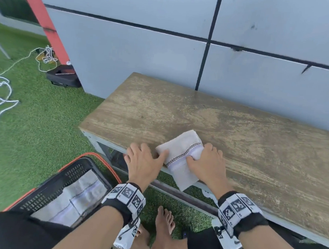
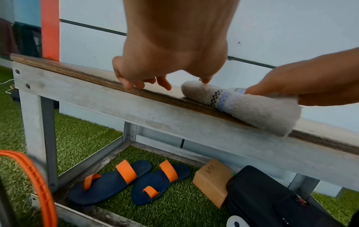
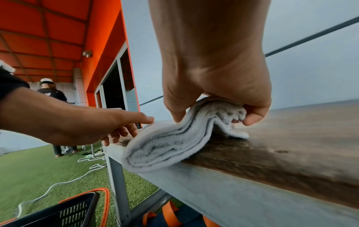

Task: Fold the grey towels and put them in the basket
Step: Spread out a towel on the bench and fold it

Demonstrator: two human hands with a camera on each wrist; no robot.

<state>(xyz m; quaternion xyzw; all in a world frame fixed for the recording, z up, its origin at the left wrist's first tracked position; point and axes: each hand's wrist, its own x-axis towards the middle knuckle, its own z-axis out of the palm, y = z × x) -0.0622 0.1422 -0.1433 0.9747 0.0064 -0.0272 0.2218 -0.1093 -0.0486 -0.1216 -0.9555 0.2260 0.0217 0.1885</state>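
A folded grey towel [image 1: 179, 154] with a checked stripe lies at the front edge of the wooden bench [image 1: 236, 125], one end hanging over it. My right hand [image 1: 200, 153] pinches the towel's right side; in the right wrist view the thumb and curled fingers of that hand [image 3: 213, 119] squeeze the stacked layers of the towel [image 3: 165, 145]. My left hand [image 1: 148, 152] hovers at the towel's left, fingers relaxed, thumb touching the fold. In the left wrist view the left hand [image 2: 167, 83] holds nothing. The black basket [image 1: 74, 169] with an orange rim stands on the grass at lower left, with folded grey towels [image 1: 74, 197] inside.
Under the bench lie blue and orange sandals [image 2: 128, 181], a cardboard box [image 2: 211, 179] and a black bag [image 2: 272, 199]. White rope [image 1: 1, 95] trails over the grass, and a black case [image 1: 63, 76] sits by the grey wall. My bare feet [image 1: 165, 224] are below the bench edge.
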